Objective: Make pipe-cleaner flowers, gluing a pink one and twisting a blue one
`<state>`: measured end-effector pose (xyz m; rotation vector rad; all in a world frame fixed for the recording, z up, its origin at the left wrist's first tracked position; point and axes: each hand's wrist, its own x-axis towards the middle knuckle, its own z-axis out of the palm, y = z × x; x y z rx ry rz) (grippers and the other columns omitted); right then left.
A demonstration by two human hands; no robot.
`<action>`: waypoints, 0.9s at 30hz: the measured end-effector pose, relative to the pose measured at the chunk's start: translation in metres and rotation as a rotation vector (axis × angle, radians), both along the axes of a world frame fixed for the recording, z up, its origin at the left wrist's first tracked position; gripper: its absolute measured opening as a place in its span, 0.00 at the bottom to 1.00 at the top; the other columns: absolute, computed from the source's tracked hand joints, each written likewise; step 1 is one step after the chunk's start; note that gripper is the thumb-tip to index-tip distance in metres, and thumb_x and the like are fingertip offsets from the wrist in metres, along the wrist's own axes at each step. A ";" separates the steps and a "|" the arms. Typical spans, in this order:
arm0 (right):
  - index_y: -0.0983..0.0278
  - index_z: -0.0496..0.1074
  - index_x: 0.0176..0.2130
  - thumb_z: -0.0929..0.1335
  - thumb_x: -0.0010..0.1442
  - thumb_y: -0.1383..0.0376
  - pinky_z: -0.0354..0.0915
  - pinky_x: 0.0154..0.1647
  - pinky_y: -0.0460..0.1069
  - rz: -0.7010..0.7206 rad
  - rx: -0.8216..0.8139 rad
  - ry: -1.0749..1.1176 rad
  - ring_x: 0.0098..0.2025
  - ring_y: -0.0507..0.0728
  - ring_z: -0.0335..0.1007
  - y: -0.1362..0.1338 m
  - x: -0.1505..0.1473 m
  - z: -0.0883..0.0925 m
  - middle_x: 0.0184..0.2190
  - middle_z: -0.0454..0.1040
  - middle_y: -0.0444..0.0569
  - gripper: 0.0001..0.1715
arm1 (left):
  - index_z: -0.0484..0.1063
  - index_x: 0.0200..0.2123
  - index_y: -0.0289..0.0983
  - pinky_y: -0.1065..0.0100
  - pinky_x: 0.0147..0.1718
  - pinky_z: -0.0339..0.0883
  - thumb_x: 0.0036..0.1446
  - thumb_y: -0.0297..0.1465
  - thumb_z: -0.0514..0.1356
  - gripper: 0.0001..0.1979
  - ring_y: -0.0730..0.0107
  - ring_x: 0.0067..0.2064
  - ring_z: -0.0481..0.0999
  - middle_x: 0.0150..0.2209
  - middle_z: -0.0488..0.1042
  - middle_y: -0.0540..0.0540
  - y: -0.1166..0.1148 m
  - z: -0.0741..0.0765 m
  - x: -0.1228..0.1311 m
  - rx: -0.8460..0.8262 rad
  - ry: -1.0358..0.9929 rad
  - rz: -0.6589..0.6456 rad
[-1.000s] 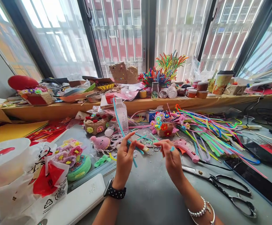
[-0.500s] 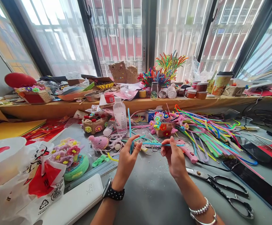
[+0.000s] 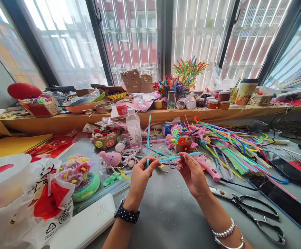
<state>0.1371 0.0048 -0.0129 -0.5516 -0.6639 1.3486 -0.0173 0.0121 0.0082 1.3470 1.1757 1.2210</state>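
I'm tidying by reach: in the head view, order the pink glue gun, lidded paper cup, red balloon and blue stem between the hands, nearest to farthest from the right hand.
From the right hand:
1. Blue stem, held in it.
2. Pink glue gun, just right.
3. Lidded paper cup, right, on the ledge.
4. Red balloon, ledge's left end.

Held pipe cleaner (image 3: 148,136) is light blue. Watch band (image 3: 131,217): black, white polka dots. Beaded bracelet (image 3: 226,233): silver. Tabletop (image 3: 163,218): grey. Glue gun (image 3: 214,172): pink. Plastic bag (image 3: 50,204): white, red patch, black print. Scissors (image 3: 227,195): black handles, silvery blade. Balloon (image 3: 24,91): red.
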 end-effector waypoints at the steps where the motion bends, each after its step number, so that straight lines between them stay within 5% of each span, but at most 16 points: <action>1: 0.63 0.73 0.30 0.69 0.47 0.59 0.60 0.25 0.41 -0.005 -0.006 0.013 0.23 0.45 0.59 0.001 0.001 0.000 0.22 0.68 0.41 0.11 | 0.68 0.29 0.34 0.76 0.16 0.47 0.45 0.39 0.58 0.13 0.83 0.18 0.52 0.24 0.71 0.50 0.000 -0.001 0.000 0.004 0.031 0.012; 5: 0.64 0.72 0.26 0.69 0.47 0.58 0.59 0.24 0.40 -0.032 -0.007 -0.015 0.23 0.44 0.59 0.002 0.001 0.000 0.27 0.71 0.43 0.11 | 0.71 0.27 0.35 0.76 0.17 0.50 0.43 0.38 0.59 0.12 0.81 0.20 0.58 0.26 0.71 0.50 0.002 -0.004 -0.001 0.056 0.129 0.041; 8: 0.63 0.71 0.28 0.69 0.46 0.59 0.53 0.18 0.40 -0.056 -0.008 -0.095 0.19 0.44 0.54 0.002 0.000 -0.001 0.21 0.69 0.41 0.10 | 0.71 0.28 0.36 0.75 0.20 0.53 0.43 0.38 0.59 0.12 0.78 0.24 0.63 0.28 0.72 0.49 0.002 -0.005 -0.001 0.095 0.146 0.041; 12: 0.62 0.68 0.32 0.68 0.48 0.60 0.48 0.16 0.41 -0.176 0.028 -0.411 0.17 0.45 0.51 0.000 -0.004 -0.004 0.16 0.64 0.38 0.10 | 0.71 0.31 0.36 0.75 0.24 0.57 0.43 0.38 0.60 0.13 0.75 0.27 0.65 0.29 0.72 0.49 0.001 -0.005 -0.001 0.129 0.140 0.047; 17: 0.64 0.70 0.30 0.66 0.50 0.60 0.51 0.20 0.43 -0.275 0.137 -0.854 0.21 0.48 0.55 -0.004 -0.007 -0.005 0.19 0.64 0.41 0.10 | 0.72 0.34 0.37 0.75 0.27 0.59 0.43 0.37 0.60 0.13 0.74 0.29 0.67 0.29 0.71 0.49 -0.002 -0.001 0.001 0.183 0.144 0.016; 27: 0.62 0.72 0.32 0.63 0.54 0.61 0.55 0.24 0.45 -0.333 0.336 -1.137 0.24 0.50 0.58 -0.008 -0.006 0.000 0.24 0.67 0.45 0.11 | 0.72 0.37 0.38 0.75 0.27 0.60 0.44 0.36 0.59 0.15 0.76 0.26 0.66 0.28 0.70 0.50 -0.003 0.001 0.000 0.187 0.183 -0.006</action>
